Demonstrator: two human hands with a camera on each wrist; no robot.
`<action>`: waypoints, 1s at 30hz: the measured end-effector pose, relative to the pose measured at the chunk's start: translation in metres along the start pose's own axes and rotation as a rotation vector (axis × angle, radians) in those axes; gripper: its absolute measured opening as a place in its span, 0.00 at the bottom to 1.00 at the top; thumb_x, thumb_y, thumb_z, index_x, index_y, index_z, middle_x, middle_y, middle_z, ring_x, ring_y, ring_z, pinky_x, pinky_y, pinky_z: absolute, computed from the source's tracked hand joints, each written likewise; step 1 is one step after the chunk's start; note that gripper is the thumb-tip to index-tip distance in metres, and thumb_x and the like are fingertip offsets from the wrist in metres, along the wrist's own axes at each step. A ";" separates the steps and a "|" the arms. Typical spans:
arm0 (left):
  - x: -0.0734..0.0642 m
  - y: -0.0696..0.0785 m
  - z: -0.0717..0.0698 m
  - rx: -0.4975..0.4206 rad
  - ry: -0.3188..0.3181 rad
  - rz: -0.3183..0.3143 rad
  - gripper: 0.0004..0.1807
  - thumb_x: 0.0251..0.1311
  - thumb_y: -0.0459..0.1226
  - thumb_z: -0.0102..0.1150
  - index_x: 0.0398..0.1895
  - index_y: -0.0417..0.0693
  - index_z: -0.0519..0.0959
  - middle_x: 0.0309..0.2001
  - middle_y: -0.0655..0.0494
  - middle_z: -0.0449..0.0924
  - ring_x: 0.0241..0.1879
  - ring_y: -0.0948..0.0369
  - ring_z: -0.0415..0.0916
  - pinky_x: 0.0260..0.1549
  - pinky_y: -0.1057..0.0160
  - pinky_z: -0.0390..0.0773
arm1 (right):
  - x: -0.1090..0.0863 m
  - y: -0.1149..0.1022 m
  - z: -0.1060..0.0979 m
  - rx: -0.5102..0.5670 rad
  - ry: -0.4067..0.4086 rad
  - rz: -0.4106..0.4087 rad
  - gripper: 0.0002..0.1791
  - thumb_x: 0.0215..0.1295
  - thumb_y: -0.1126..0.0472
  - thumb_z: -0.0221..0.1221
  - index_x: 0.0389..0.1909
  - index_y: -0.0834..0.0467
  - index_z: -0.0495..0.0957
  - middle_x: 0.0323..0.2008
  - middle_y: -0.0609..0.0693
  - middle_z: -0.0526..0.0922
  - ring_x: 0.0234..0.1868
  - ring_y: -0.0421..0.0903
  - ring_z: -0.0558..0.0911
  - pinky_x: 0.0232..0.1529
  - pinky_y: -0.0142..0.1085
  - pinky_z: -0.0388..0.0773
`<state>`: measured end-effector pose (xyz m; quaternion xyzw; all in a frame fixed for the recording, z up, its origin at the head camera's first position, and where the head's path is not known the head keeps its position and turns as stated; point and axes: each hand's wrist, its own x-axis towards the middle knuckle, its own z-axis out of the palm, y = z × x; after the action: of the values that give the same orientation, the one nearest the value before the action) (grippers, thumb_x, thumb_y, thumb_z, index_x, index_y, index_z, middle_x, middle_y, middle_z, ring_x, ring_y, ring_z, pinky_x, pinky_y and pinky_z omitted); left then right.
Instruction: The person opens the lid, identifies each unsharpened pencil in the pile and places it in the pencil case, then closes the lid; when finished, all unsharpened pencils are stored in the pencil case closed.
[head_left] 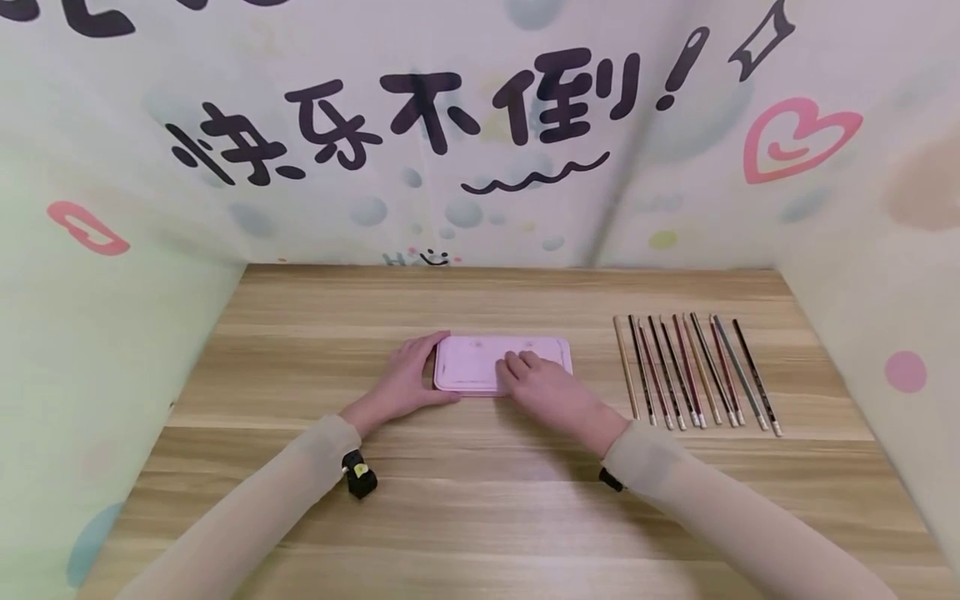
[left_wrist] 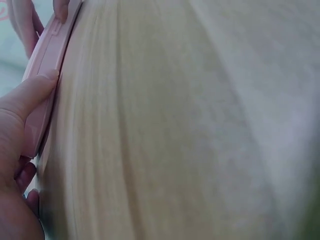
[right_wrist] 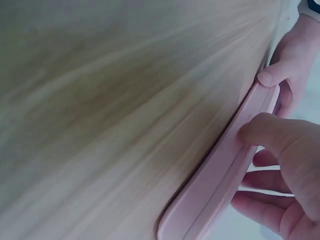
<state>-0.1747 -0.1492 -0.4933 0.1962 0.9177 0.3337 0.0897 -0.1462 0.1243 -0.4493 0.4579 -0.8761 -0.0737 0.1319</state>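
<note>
Case (head_left: 467,365), pink, lid down, lies flat on the surface (head_left: 465,525) at about its middle, long side toward the person, with both hands on it.

Nearest, two pale sleeves come in from the lower corners: the left sleeve (head_left: 255,500) and the right sleeve (head_left: 735,517). A black device (head_left: 360,477) sits at the left wrist, and part of a second black device (head_left: 611,480) shows under the right.

The left hand (head_left: 405,379) grips the case by its left end, thumb and fingers spread to span it: the thumb (left_wrist: 37,92) lies against the near side, and a finger reaches the far left corner. The right hand (head_left: 551,396) is over the right half, partly closed, its fingers (head_left: 517,362) bent on the lid and its thumb (right_wrist: 270,131) pressed to the near side, so that it holds the case between them. A seam (right_wrist: 215,200) runs along that side.

To the right, well apart from the case, pencils (head_left: 678,371) lie side by side in a slightly fanned row, black, dark red, greenish and plain wood, most with pale eraser ends toward the person.

Beyond the surface stands a pale wall (head_left: 300,212) with big black lettering (head_left: 429,108), a pink heart (head_left: 787,152) and bluish dots (head_left: 463,212).
</note>
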 end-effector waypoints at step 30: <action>0.000 -0.001 -0.003 0.023 0.014 0.064 0.58 0.51 0.51 0.81 0.80 0.42 0.59 0.75 0.41 0.66 0.73 0.41 0.61 0.72 0.36 0.57 | 0.020 -0.032 0.009 -0.365 0.093 0.111 0.08 0.68 0.67 0.61 0.42 0.69 0.82 0.35 0.60 0.87 0.35 0.50 0.84 0.36 0.33 0.85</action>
<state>-0.1754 -0.1513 -0.4915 0.2241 0.9152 0.3274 0.0704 -0.1346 0.0892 -0.4626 0.3801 -0.8652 -0.2027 0.2567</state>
